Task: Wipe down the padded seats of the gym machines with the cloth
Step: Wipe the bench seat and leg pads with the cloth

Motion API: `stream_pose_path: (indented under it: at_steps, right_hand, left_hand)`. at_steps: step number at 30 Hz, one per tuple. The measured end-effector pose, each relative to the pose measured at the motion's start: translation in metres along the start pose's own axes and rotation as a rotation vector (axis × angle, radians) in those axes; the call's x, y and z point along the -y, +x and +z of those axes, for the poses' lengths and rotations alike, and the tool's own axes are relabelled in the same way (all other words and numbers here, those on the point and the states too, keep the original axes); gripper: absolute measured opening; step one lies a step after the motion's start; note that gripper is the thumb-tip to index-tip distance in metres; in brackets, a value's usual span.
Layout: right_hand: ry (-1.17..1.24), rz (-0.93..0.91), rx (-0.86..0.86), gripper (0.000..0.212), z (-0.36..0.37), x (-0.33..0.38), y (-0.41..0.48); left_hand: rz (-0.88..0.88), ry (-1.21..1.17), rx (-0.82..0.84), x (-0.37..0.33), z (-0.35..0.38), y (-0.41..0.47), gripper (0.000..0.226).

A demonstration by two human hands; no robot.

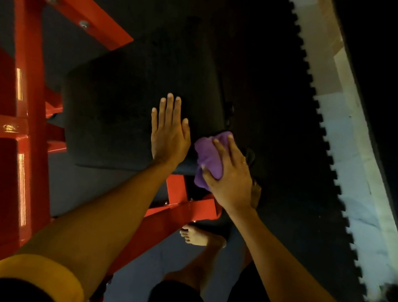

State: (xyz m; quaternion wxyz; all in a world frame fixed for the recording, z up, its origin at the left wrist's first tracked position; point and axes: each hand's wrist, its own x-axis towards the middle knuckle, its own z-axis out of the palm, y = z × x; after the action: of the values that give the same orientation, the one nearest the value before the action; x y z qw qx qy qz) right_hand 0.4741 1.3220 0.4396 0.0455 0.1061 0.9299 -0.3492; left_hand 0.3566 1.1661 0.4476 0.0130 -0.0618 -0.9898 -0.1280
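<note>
- Looking straight down, the biggest thing is the black floor mat. Its toothed edge runs near-to-far on the right against a pale floor strip, so there's open mat to the right of the seat.
- Red machine frame fills the left side and sits tight against the seat's left edge. Another red beam passes under the near edge. A shiny mark on the crossbar is too blurred to read.
- Black padded seat sits mid-frame. Its long axis runs near to far, leaning a bit right and narrowing at the far end.
- Left hand lies flat on the seat's near right part, fingers straight and together, holding nothing.
- Right hand is just beside it at the seat's near right corner, fingers and thumb curled round the cloth.
- Purple cloth is bunched up under that hand, against the seat's right edge.
- Bare foot stands on the mat near the frame.
</note>
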Motion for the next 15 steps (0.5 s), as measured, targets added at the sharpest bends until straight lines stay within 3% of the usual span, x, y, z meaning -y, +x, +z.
stream_pose_path:
  at_steps: [3,5,7,11,15]
  right_hand:
    - [0.411,0.373,-0.017,0.055,-0.003,0.001,0.003]
    - [0.473,0.344,-0.117,0.053,0.002,0.013,-0.006]
    - [0.331,0.188,-0.181,0.067,0.013,0.020,-0.021]
    - [-0.177,-0.185,-0.185,0.080,0.012,0.006,-0.042]
    - [-0.337,-0.455,-0.080,0.096,0.005,0.001,-0.022]
  left_hand:
    - [0.028,-0.014,0.003,-0.001,-0.004,-0.004,0.061]
    - [0.076,-0.018,0.018,0.004,-0.005,-0.009,0.061]
    - [0.150,-0.030,0.026,0.015,-0.005,-0.013,0.059]
    - [0.312,0.017,0.047,0.049,-0.012,-0.023,0.057]
    - [0.346,0.036,0.036,0.068,-0.018,-0.029,0.055]
